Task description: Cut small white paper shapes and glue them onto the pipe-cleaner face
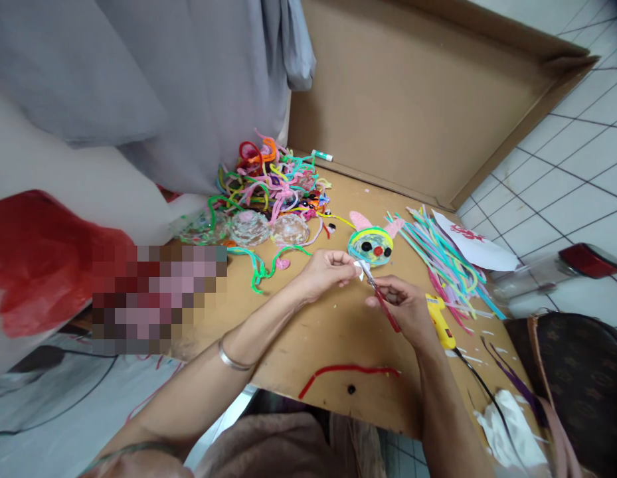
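Observation:
My left hand [331, 271] pinches a small white piece [359, 271] over the middle of the table. Closed around the handles of red scissors [388, 310] is my right hand [400, 302]; the blades meet the white piece. Just beyond both hands lies a round animal face [370, 246] with pink ears, two black eyes, a red nose and a green and yellow rim. To my right hand's right is a yellow glue gun [440, 322] with a black cord.
A heap of coloured pipe cleaners [273, 176] and round coiled pieces [289, 230] lie at the back left. More pipe cleaners [445, 255] spread right. A red strip [345, 368] and black button [351, 389] lie near the front edge. A brown bag [572, 372] stands right.

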Demonstrator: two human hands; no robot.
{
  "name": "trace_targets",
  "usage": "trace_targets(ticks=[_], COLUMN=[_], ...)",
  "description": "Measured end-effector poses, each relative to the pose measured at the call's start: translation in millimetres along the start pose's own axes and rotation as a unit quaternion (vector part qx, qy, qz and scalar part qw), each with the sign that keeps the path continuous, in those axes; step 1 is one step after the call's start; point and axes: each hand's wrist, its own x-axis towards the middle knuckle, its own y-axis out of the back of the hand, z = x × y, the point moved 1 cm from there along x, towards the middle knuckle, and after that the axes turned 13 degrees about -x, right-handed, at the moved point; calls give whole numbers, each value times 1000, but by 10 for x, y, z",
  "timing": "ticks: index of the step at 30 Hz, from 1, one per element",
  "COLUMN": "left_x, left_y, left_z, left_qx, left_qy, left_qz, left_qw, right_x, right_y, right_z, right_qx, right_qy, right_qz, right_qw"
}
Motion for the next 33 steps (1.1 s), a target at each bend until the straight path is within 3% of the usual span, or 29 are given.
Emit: trace_targets(ticks=[10, 17, 19, 22, 26, 30, 33], left_x=[31, 32, 10, -28, -63, -90, -108], left_y=[44, 57, 53, 49, 43, 22, 3], left_z=[-42, -183, -211, -248, -288, -286, -282], left_qx=[34, 169, 246, 375, 486, 529, 531], left_qy=[-46, -155, -228, -349, -415, -446, -451], left_qz=[1, 12, 10, -20, -65, -70, -72], left_qw=[998, 973, 942, 859, 766, 719, 714], right_x=[-7, 6, 7, 5, 4, 8, 5], right_y=[-4, -15, -47, -97, -125, -138, -147], right_z=[-34, -73, -63, -44, -35, -37, -36], right_qx=[33, 82, 92, 113, 143, 169, 178], right_qy=[-32, -76, -83, -89, -92, -108, -124], right_qz=[-11, 79, 89, 93, 96, 98, 104], right_qw=[999, 991, 988, 985, 981, 975, 971])
